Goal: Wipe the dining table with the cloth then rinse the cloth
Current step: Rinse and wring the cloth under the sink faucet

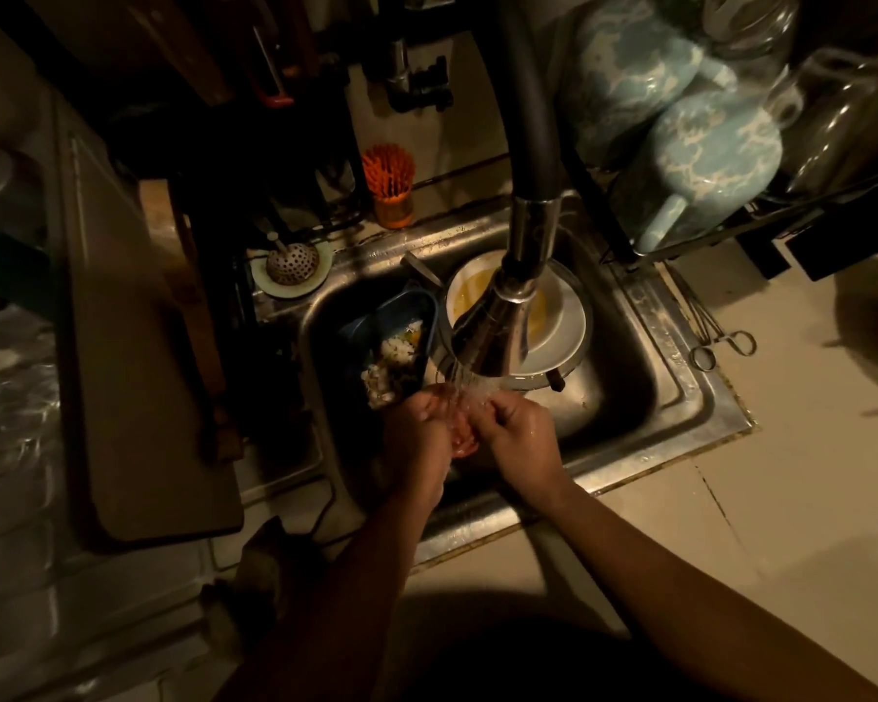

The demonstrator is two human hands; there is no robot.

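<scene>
Under the tap [492, 329] — hands [520, 433] mostly hide cloth [465, 442].

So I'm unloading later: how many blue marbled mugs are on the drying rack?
2. The upper mug lies at the back of the rack; the lower mug sits in front of it, handle down. Others may be hidden.

Reddish cloth [465, 440], bunched and wet, gripped between left hand [419, 428] and right hand [520, 433] under running water [470, 390].
</scene>
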